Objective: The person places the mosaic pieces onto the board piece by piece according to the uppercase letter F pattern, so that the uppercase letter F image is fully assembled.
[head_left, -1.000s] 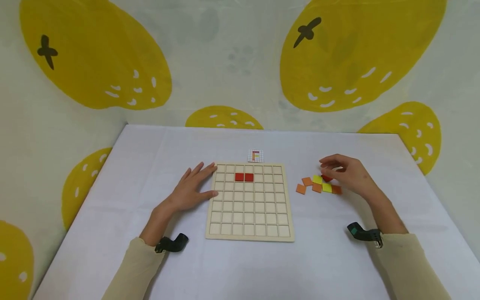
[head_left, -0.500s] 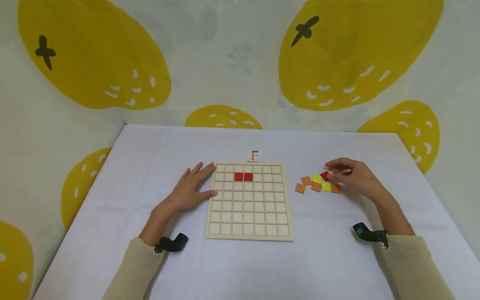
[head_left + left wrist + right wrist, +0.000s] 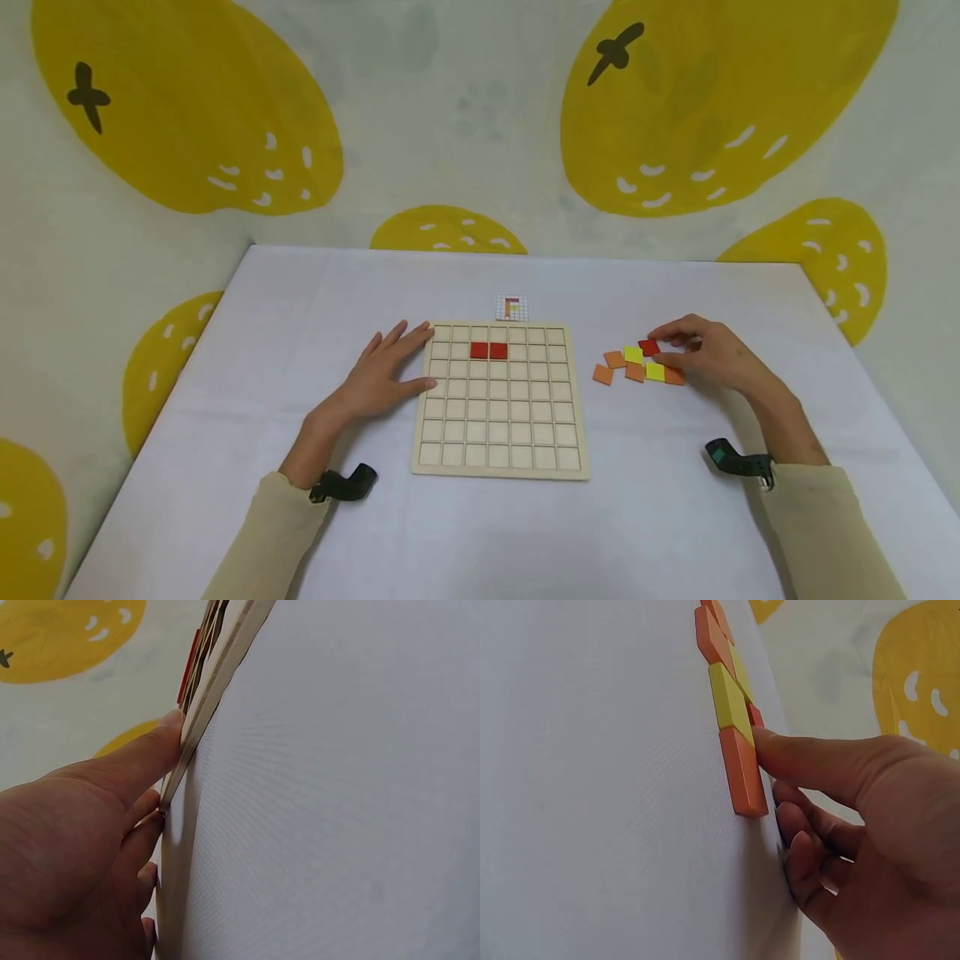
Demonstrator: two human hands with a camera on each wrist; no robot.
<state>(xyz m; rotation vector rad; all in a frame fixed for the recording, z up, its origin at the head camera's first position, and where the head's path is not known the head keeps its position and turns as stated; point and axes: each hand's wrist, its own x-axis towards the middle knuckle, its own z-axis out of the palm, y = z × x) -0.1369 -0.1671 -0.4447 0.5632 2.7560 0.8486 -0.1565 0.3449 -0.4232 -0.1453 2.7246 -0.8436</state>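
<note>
A square wooden grid board (image 3: 498, 479) lies flat, with two red tiles (image 3: 479, 351) side by side in its second row from the top. My left hand (image 3: 381, 379) rests at the board's left edge, fingers spread; in the left wrist view its thumb (image 3: 150, 750) touches the rim. To the right of the board, my right hand (image 3: 708, 354) pinches a loose red tile (image 3: 648, 347) between thumb and forefinger. Beside that tile lie two yellow tiles (image 3: 633, 355) and several orange tiles (image 3: 602, 374). The right thumb mostly covers the red tile in the right wrist view.
A small pattern card (image 3: 512, 307) with a coloured figure on a grid lies just behind the board. The white-covered table (image 3: 360, 287) ends at a wall of cloth (image 3: 480, 142) printed with yellow fruit shapes. A dark camera band (image 3: 738, 461) sits on each wrist.
My right hand first lifted off the red tile and drew back right, uncovering it. Its fingertips have since come in on the tile, which has turned slightly. The left hand stays put.
</note>
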